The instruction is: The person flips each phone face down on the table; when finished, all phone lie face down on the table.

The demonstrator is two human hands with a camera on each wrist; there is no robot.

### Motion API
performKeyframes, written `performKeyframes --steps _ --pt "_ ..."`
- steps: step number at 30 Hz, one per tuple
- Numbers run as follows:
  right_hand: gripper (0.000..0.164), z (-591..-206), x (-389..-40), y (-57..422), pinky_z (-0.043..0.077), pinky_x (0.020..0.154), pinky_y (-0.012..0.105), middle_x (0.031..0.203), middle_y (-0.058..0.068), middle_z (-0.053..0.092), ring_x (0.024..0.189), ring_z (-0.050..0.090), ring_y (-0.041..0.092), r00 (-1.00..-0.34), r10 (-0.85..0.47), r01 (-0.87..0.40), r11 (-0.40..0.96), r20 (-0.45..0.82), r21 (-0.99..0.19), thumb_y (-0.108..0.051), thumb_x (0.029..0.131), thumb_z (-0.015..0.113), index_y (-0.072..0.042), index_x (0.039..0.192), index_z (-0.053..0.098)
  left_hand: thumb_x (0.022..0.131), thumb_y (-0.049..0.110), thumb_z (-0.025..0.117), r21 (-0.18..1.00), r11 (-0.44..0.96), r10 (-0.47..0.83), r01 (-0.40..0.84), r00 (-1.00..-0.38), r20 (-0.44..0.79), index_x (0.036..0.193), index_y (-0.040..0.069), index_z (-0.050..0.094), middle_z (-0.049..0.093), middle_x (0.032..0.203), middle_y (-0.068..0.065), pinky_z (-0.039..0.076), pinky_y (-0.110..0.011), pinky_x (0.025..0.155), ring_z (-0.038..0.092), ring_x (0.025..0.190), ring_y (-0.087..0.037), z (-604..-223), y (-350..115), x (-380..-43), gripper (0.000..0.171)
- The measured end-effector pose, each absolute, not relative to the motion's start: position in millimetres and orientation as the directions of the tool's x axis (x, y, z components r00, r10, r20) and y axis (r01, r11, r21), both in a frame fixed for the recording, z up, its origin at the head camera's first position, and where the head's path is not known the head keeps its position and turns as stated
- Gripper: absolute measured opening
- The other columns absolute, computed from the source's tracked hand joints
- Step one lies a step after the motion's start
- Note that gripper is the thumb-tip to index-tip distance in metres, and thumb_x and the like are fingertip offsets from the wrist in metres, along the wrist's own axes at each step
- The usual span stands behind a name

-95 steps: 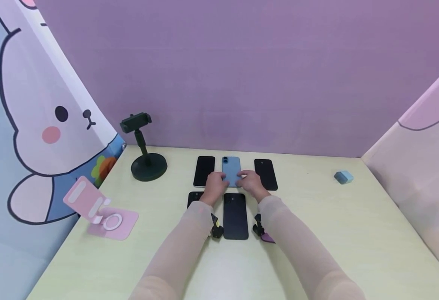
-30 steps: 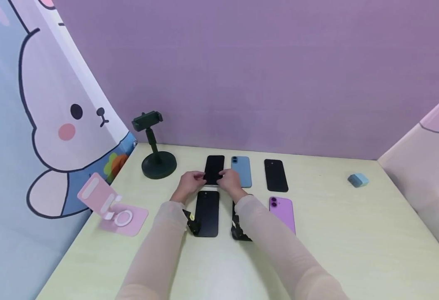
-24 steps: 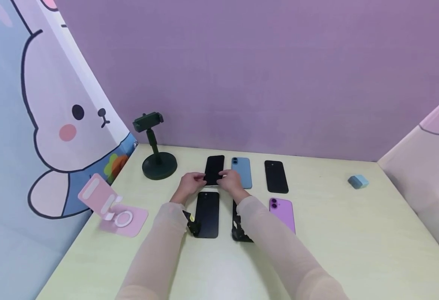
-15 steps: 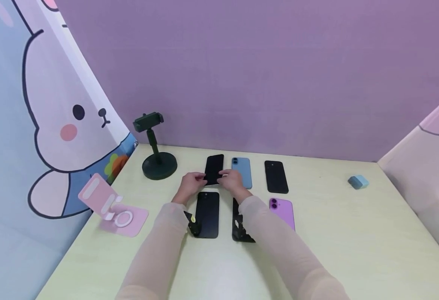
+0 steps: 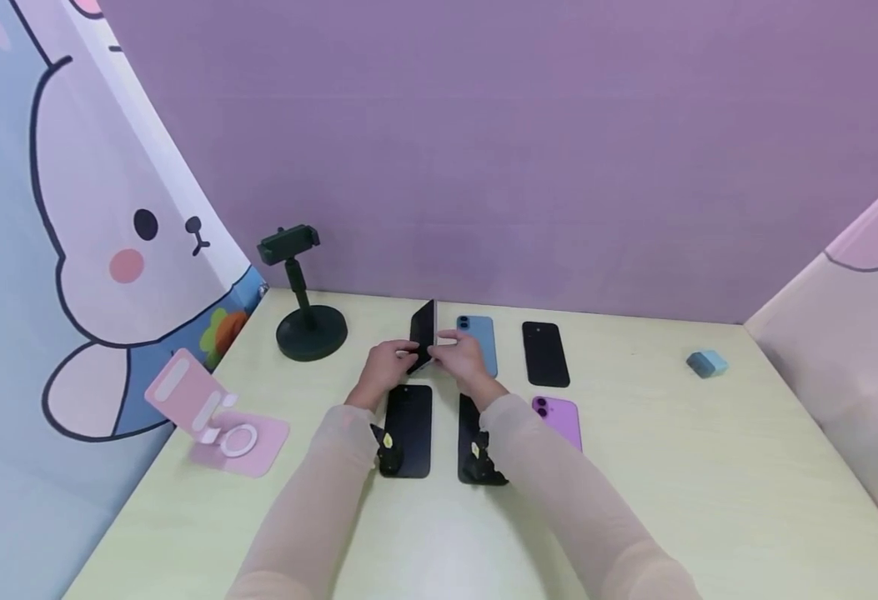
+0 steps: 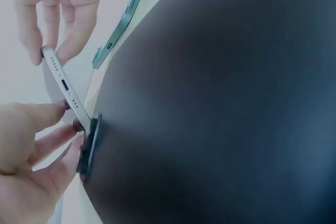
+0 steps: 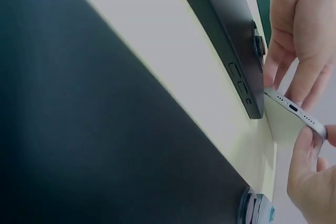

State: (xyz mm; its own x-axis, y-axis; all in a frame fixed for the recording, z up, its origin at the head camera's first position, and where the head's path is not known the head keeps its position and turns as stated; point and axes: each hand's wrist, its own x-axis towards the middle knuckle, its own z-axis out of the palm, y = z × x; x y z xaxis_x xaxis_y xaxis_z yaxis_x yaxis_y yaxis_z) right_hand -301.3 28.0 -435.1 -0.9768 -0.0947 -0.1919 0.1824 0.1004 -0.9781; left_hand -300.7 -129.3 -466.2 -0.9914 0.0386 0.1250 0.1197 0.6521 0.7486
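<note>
In the head view a dark-screened smartphone (image 5: 423, 327) stands tilted up on one long edge at the back of the table, its right side raised. My left hand (image 5: 384, 368) pinches its left edge near the bottom, and my right hand (image 5: 463, 362) pinches the raised right edge. The left wrist view shows the pale bottom edge of this smartphone (image 6: 65, 85), with its charging port, between both hands. Right of it lies a light blue phone (image 5: 478, 340). Nearer me are two dark phones, one (image 5: 412, 433) below my left hand, the other (image 5: 470, 425) partly hidden by my right wrist.
A black phone (image 5: 546, 354) and a purple phone (image 5: 560, 420) lie to the right. At left are a dark green phone stand (image 5: 311, 332) and a pink folding stand (image 5: 262, 437). A small blue block (image 5: 706, 362) sits far right. A purple wall (image 5: 514, 167) closes the back.
My hands have gone from the light blue phone to the dark-screened smartphone at its left. Lying flat a second ago, that smartphone is now tipped up, its right edge lifted.
</note>
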Motion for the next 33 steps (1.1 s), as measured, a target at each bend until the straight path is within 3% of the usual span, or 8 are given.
performKeyframes --steps 8,15,22,28,33 --pt "0.042 -439 -304 32 0.052 0.088 0.041 0.113 0.021 0.064 0.096 0.065 0.03 -0.975 -0.149 0.167 0.013 -0.167 -0.986 -0.007 0.094 0.065 0.0 0.134 0.055 0.095 0.011 0.064 0.83 0.534 0.029 0.161 -0.985 0.173 0.127 0.005 0.065 0.068 0.111 -0.017 0.053 -0.039 0.081 0.066 0.1 -0.029 -461 -120 -294 0.033" --pt "0.039 -437 -304 32 0.052 0.087 0.04 0.109 0.02 0.063 0.089 0.066 0.025 -0.967 -0.193 0.175 -0.032 -0.166 -0.984 -0.005 0.096 0.061 0.0 0.134 0.056 0.099 0.014 0.057 0.924 0.376 -0.022 0.067 -0.996 0.081 0.134 0.01 0.061 0.069 0.107 -0.017 0.055 -0.032 0.071 0.07 0.083 -0.023 -460 -112 -293 0.035" --pt "0.037 -435 -302 33 0.054 0.081 0.033 0.108 0.019 0.061 0.088 0.065 0.023 -0.971 -0.195 0.138 0.024 -0.14 -0.99 -0.002 0.098 0.053 -0.001 0.135 0.055 0.101 0.015 0.055 0.988 0.153 -0.043 -0.005 -0.999 0.002 0.135 0.011 0.06 0.066 0.107 -0.019 0.057 -0.033 0.072 0.069 0.087 -0.025 -465 -108 -293 0.035" --pt "0.037 -436 -302 33 0.054 0.082 0.033 0.112 0.022 0.06 0.094 0.065 0.027 -0.972 -0.2 0.122 0.022 -0.124 -0.992 -0.001 0.098 0.053 0.0 0.135 0.055 0.1 0.015 0.056 0.994 0.106 -0.055 -0.016 -0.998 -0.01 0.135 0.012 0.06 0.066 0.112 -0.018 0.057 -0.034 0.073 0.069 0.089 -0.025 -466 -107 -294 0.035" --pt "0.037 -436 -302 32 0.053 0.085 0.035 0.111 0.022 0.06 0.098 0.064 0.03 -0.969 -0.218 0.115 0.023 -0.117 -0.993 0.001 0.098 0.053 0.0 0.135 0.055 0.099 0.016 0.058 0.986 0.164 -0.081 0.007 -0.996 0.02 0.13 0.009 0.064 0.068 0.107 -0.017 0.056 -0.034 0.074 0.069 0.088 -0.024 -459 -109 -293 0.032"
